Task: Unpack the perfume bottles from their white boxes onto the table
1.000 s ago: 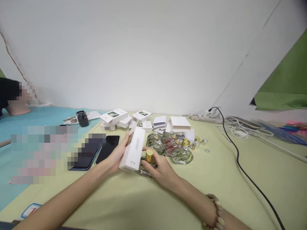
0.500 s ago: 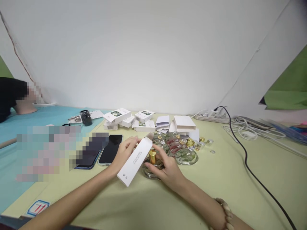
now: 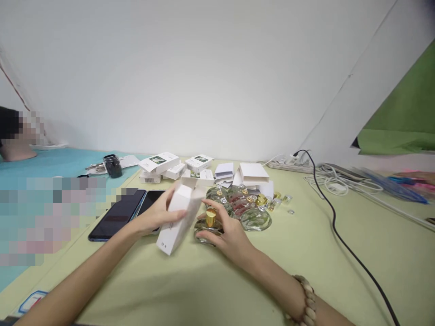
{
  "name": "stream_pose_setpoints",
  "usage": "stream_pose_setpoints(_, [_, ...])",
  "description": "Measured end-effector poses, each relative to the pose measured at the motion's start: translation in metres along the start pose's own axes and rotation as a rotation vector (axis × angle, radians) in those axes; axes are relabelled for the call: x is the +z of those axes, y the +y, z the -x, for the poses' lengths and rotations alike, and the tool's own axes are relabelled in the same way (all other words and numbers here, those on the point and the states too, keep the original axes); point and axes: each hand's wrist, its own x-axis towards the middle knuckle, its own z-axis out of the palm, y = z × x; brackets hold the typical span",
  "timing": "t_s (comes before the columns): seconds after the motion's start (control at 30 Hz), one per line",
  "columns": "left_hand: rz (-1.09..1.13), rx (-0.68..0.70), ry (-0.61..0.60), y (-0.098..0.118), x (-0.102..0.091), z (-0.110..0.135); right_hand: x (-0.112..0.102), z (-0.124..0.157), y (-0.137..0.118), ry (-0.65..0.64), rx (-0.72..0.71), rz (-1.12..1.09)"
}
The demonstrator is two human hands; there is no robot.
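My left hand grips a long white carton, tilted with its open flap end up and away from me. My right hand is wrapped round a round glass perfume bottle with a gold cap, which rests on the pale green table right beside the carton. Behind them lies a cluster of several similar glass bottles with gold and silver caps.
Several white boxes and folded cartons lie at the back. Two dark phones sit left of my hand. A dark jar stands further left. A black cable runs from a power strip. Another person's arm shows far left.
My left hand has turned the white carton, raising its open end and bringing it closer to the bottle. My right hand has stayed on the gold-capped bottle.
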Motion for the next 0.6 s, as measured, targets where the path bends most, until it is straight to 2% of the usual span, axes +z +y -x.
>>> stream_pose_setpoints(0.1, [0.117, 0.067, 0.179, -0.009, -0.003, -0.006, -0.001, 0.0, -0.001, -0.017, -0.046, 0.002])
stream_pose_setpoints(0.17, [0.106, 0.134, 0.298, -0.012, -0.004, -0.011, -0.001, 0.001, -0.001, -0.015, -0.078, 0.034])
stream_pose_setpoints(0.23, [0.043, 0.192, 0.369, -0.012, -0.002, -0.015, -0.001, 0.0, -0.001, -0.002, -0.131, 0.106])
stream_pose_setpoints(0.3, [-0.029, 0.24, 0.357, -0.01, 0.002, -0.018, -0.001, -0.002, -0.001, 0.024, -0.209, 0.221])
stream_pose_setpoints(0.43, [-0.205, 0.332, 0.241, -0.013, 0.005, -0.021, -0.002, -0.009, 0.001, 0.082, -0.349, 0.449])
stream_pose_setpoints(0.6, [-0.569, 0.337, 0.199, -0.037, -0.012, -0.03, -0.007, -0.017, -0.003, 0.057, -0.361, 0.564])
